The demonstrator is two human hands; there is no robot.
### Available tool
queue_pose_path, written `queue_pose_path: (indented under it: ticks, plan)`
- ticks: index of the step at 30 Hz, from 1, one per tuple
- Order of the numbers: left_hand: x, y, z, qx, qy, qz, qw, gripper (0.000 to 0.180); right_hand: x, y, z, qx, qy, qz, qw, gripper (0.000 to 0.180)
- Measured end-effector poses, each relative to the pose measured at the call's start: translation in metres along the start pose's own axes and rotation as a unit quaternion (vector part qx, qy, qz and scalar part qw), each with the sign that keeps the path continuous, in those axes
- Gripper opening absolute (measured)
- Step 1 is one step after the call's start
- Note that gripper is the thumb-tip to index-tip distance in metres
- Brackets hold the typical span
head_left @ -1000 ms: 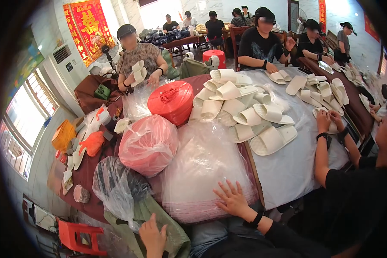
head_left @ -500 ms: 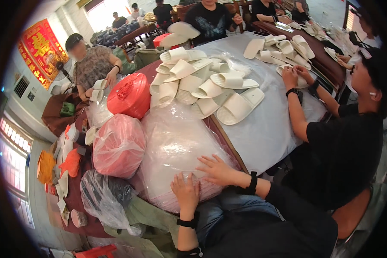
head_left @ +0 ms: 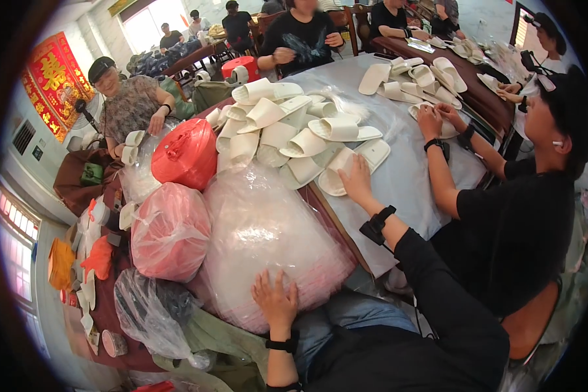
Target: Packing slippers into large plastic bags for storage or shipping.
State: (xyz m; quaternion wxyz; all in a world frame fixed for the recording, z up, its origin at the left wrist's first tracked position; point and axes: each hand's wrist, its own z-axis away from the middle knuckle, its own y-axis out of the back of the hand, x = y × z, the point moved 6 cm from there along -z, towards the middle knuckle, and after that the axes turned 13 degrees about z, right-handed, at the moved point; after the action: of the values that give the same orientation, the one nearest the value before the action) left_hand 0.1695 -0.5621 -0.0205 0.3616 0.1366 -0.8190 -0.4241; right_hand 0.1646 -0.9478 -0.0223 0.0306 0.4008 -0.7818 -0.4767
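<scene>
My left hand [head_left: 276, 300] lies flat with fingers spread on a thick stack of clear plastic bags [head_left: 261, 225] with pink edges, in front of me. My right hand [head_left: 357, 179] is stretched forward at the near right side of a heap of cream slippers [head_left: 277, 140]. Its fingers are extended over the nearest slipper [head_left: 333, 180], next to another slipper [head_left: 376, 154]. Whether the fingertips press on that slipper, I cannot tell.
Left of the bags are a red twine roll [head_left: 186, 153], a pink bundle in clear plastic [head_left: 171, 232] and a dark bundle in plastic [head_left: 153, 307]. A co-worker [head_left: 522, 215] handles a slipper on the right. Further slippers [head_left: 424, 78] lie beyond; others sit across the table.
My right hand has left the bag stack and moved forward to the slippers; my left hand stays on the bags. Blurred slippers above the heap are gone from the air.
</scene>
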Motion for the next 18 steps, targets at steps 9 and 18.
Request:
queue_pose_path:
  ticks: [9,18]
  plan:
    - [0.002,-0.003,0.006,0.001,-0.011,0.001,1.0,0.047,0.046,-0.002,0.005,-0.185,-0.067,-0.2,0.96,0.051]
    - [-0.008,0.006,0.013,0.014,0.004,-0.018,1.0,0.046,0.035,0.095,0.075,-0.32,-0.076,-0.265,0.907,0.048]
